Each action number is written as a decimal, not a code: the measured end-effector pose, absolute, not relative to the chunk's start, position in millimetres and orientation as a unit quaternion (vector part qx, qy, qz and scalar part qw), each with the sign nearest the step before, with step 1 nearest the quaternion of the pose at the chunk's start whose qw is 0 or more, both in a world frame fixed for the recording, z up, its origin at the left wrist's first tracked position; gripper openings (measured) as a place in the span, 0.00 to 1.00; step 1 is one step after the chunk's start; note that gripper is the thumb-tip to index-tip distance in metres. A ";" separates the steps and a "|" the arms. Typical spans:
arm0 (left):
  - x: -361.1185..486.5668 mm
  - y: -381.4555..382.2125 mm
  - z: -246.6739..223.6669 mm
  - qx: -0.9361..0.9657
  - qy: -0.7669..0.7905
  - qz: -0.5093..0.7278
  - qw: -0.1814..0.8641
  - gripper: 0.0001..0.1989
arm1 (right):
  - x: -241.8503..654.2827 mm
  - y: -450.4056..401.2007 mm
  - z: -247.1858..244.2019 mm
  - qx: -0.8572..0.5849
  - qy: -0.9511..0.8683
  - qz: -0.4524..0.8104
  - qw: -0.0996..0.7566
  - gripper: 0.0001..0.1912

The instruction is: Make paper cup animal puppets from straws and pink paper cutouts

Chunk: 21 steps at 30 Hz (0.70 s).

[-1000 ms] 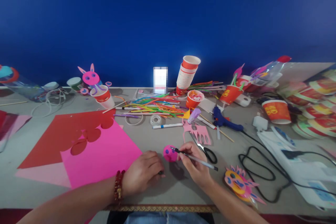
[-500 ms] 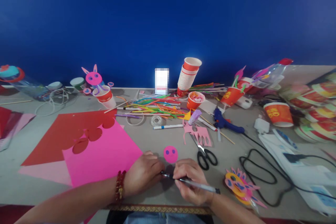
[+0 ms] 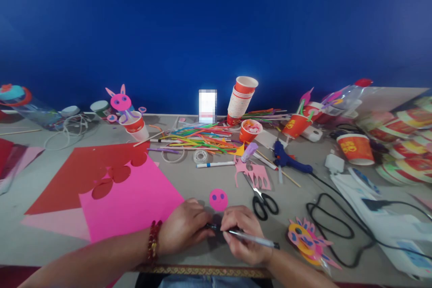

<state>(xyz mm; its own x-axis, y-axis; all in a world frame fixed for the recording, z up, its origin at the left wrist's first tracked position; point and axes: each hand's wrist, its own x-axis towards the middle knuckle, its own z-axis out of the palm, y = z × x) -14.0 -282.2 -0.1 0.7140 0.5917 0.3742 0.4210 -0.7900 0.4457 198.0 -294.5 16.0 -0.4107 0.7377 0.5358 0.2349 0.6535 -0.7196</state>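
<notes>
Near the table's front edge, my right hand is closed on a pen with a clear barrel and dark ends. My left hand, with a red bead bracelet at the wrist, pinches a black piece, which looks like the pen's cap, at the pen's front end. Just beyond my hands lies a pink paper disc with two purple spots and a small mouth. Pink paper and red paper spread to the left of my left hand.
Black-handled scissors and a pink-orange paper figure lie on the right, near a black cable and a white power strip. Behind are colourful sticks, a blue glue gun and stacked cups.
A small gap now shows between my right fingers and the black piece in my left hand, where they were closer before. The whole view has shifted slightly.
</notes>
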 end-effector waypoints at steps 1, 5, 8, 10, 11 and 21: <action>-14.0 -282.9 -1.1 0.912 0.276 0.254 0.165 0.22 | 196.1 -293.7 16.3 -0.299 -0.799 0.282 0.439 0.10; -14.2 -285.8 -6.5 0.922 0.264 0.243 0.149 0.24 | 190.0 -291.7 16.8 -0.261 -0.829 0.302 0.390 0.09; -14.1 -285.9 -6.1 0.924 0.251 0.248 0.150 0.24 | 191.6 -292.2 17.3 -0.250 -0.835 0.309 0.381 0.07; -14.6 -284.6 -2.3 0.924 0.244 0.254 0.152 0.24 | 195.5 -292.6 18.7 -0.245 -0.827 0.316 0.396 0.06; -15.1 -283.7 0.3 0.924 0.240 0.257 0.153 0.24 | 197.6 -292.5 19.6 -0.248 -0.820 0.321 0.404 0.08; -22.0 -282.8 32.0 0.918 0.256 0.299 0.035 0.21 | 195.4 -288.1 12.7 -0.244 -0.831 0.331 0.376 0.24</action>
